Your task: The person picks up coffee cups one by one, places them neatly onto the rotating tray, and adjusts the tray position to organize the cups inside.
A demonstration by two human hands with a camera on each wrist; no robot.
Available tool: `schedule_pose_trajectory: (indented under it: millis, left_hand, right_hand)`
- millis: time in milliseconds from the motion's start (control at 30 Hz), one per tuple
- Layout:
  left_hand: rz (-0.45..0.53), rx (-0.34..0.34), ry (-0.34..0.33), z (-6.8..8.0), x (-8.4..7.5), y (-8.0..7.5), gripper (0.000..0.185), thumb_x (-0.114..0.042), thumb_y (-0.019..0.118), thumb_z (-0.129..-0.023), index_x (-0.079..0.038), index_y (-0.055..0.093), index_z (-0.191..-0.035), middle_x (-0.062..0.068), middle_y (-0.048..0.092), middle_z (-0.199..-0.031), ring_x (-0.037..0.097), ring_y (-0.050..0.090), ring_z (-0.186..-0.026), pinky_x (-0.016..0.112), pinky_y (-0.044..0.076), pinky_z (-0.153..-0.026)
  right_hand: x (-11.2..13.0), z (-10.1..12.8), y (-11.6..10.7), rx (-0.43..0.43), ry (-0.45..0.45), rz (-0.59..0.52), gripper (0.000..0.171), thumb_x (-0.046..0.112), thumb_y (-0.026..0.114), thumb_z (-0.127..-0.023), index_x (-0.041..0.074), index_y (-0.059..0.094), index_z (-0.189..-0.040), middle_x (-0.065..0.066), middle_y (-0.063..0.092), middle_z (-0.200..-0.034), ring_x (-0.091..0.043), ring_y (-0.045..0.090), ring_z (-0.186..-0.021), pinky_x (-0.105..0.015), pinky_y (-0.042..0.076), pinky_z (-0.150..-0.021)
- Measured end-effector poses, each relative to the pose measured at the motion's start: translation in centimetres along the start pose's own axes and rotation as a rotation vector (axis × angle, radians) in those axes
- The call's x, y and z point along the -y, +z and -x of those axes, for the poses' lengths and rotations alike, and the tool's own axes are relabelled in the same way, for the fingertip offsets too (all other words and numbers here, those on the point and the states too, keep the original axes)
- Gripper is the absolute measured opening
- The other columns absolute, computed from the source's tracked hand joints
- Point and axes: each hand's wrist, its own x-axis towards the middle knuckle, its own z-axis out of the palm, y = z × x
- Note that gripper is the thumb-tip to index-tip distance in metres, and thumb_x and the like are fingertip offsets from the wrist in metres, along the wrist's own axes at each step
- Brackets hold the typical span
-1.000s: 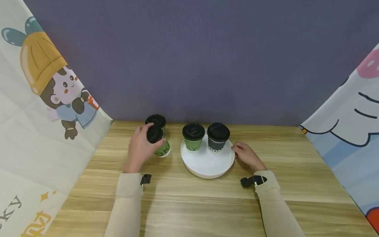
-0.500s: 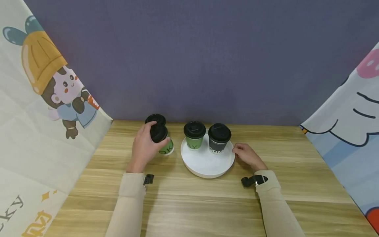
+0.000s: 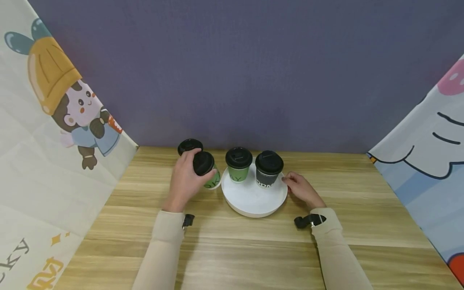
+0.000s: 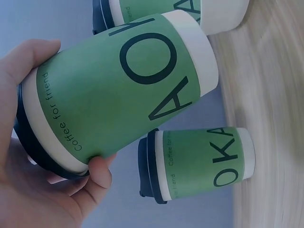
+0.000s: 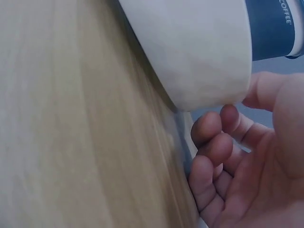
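My left hand [image 3: 184, 177] grips a green paper coffee cup [image 4: 114, 85] by its upper part, near the black lid. That cup leans, its base close to the left rim of a round white plate [image 3: 253, 203]. On the plate stand another green lidded cup [image 3: 238, 175] and a dark lidded cup [image 3: 266, 179]. At the plate's right side, my right hand [image 3: 301, 189] pinches the rim between thumb and fingertips. A further green cup [image 4: 204, 164] stands upright on the table behind my left hand, mostly hidden in the head view apart from its black lid.
The wooden table [image 3: 239, 253] meets a dark blue-grey backdrop [image 3: 232, 72] just behind the cups. Printed cloth panels [image 3: 83, 161] flank it left and right. Both wrists wear black straps [image 3: 311, 220].
My left hand has carried the green cup rightward, from beside the back-left cup to the plate's left edge. My right hand stays at the rim, and the plate has hardly shifted.
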Motion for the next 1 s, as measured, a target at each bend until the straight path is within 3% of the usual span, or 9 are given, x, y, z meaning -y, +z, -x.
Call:
schedule_pose_trajectory:
  millis: [333, 633, 867, 1000]
  left_hand:
    - [0.019, -0.029, 0.065, 0.0, -0.5, 1.0, 0.082, -0.050, 0.082, -0.082, -0.015, 0.049, -0.149, 0.011, 0.052, -0.148, 0.035, 0.049, -0.136, 0.058, 0.044, -0.110]
    - [0.038, -0.039, 0.133, 0.3, -1.1, 1.5, 0.081, -0.048, 0.081, -0.084, -0.017, 0.049, -0.151, 0.011, 0.051, -0.148, 0.034, 0.047, -0.137, 0.057, 0.043, -0.112]
    - [0.059, -0.053, 0.194, 0.7, -1.4, 1.6, 0.079, -0.046, 0.081, -0.084, -0.017, 0.049, -0.150, 0.011, 0.051, -0.147, 0.034, 0.048, -0.136, 0.058, 0.043, -0.111]
    - [0.056, -0.022, 0.225, 1.1, -1.8, 1.9, 0.079, -0.046, 0.080, -0.085, -0.016, 0.049, -0.151, 0.011, 0.050, -0.147, 0.033, 0.047, -0.136, 0.057, 0.044, -0.111]
  right_hand:
    - [-0.3, -0.1, -0.1, 0.011, -0.041, -0.028, 0.026, 0.017, 0.054, -0.102, 0.000, 0.053, -0.082, -0.005, 0.054, -0.075, -0.020, 0.050, -0.074, -0.030, 0.041, -0.070]
    - [-0.2, 0.4, -0.1, 0.034, -0.001, -0.056, 0.027, 0.014, 0.054, -0.098, 0.007, 0.048, -0.072, 0.000, 0.047, -0.068, -0.016, 0.043, -0.065, -0.028, 0.037, -0.063]
    - [-0.1, 0.9, 0.2, -0.005, 0.026, -0.014, 0.037, 0.032, 0.052, -0.106, 0.005, 0.054, -0.081, -0.003, 0.053, -0.078, -0.019, 0.048, -0.074, -0.031, 0.039, -0.068]
    - [-0.1, 1.1, 0.6, -0.037, 0.013, 0.002, 0.043, 0.040, 0.047, -0.108, 0.003, 0.054, -0.087, -0.004, 0.054, -0.076, -0.021, 0.051, -0.076, -0.031, 0.041, -0.072]
